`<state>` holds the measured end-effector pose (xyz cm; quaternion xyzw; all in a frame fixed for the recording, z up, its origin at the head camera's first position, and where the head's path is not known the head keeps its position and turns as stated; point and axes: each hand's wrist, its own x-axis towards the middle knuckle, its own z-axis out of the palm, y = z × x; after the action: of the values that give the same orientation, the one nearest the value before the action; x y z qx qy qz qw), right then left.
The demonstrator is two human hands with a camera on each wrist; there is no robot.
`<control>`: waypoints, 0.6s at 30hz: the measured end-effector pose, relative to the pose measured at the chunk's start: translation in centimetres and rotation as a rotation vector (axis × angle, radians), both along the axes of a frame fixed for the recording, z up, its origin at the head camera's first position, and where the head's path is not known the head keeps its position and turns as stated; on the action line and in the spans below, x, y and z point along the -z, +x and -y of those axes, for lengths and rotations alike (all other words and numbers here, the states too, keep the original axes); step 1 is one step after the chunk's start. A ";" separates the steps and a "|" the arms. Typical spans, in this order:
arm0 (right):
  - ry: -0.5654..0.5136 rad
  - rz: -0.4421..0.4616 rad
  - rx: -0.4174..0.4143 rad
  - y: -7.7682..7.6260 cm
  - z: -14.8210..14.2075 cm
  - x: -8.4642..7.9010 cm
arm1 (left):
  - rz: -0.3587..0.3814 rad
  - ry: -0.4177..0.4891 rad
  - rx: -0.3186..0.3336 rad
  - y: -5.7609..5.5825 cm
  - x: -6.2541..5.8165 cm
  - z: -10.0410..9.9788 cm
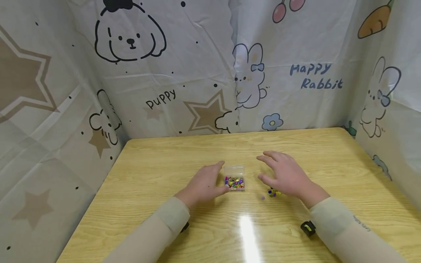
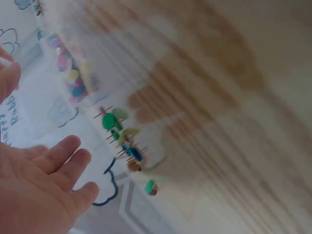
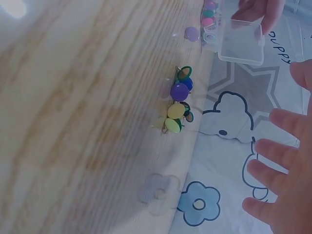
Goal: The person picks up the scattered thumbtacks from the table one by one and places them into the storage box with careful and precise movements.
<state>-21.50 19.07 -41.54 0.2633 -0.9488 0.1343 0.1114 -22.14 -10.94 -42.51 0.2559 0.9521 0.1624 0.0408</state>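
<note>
A small clear box (image 1: 237, 189) filled with colourful tacks (image 1: 235, 182) stands on the table (image 1: 158, 157), between the two hands, its transparent lid (image 1: 234, 170) raised at the far side. The left hand (image 1: 205, 183) is just left of it, fingers loosely extended and grasping nothing; its thumb tip overlaps the box's near left corner in the head view, and whether they touch I cannot tell. The left wrist view shows a loose cluster of tacks (image 2: 119, 134) near that hand's fingertips but apart from them, with a green tack (image 2: 150, 187) lying separately beside it. The right hand (image 1: 284, 173) hangs in the air right of the box, fingers spread and released. A second loose cluster (image 3: 179, 95) lies on the table near its fingers, clear of them, and a lilac tack (image 3: 191, 34) sits between that cluster and the box.
</note>
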 end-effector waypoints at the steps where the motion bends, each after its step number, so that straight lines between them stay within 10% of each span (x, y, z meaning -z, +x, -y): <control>1: 0.001 0.000 0.000 0.0 0.0 0.0 | 0.026 0.016 -0.007 -0.2 0.1 -0.2; 18: -0.021 0.021 -0.001 0.0 0.5 0.5 | 0.237 0.116 -0.119 -1.4 0.7 -1.8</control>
<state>-21.46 18.60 -42.01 0.2612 -0.9483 0.1473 0.1039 -23.57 -9.13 -43.26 0.1801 0.9431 0.2483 0.1286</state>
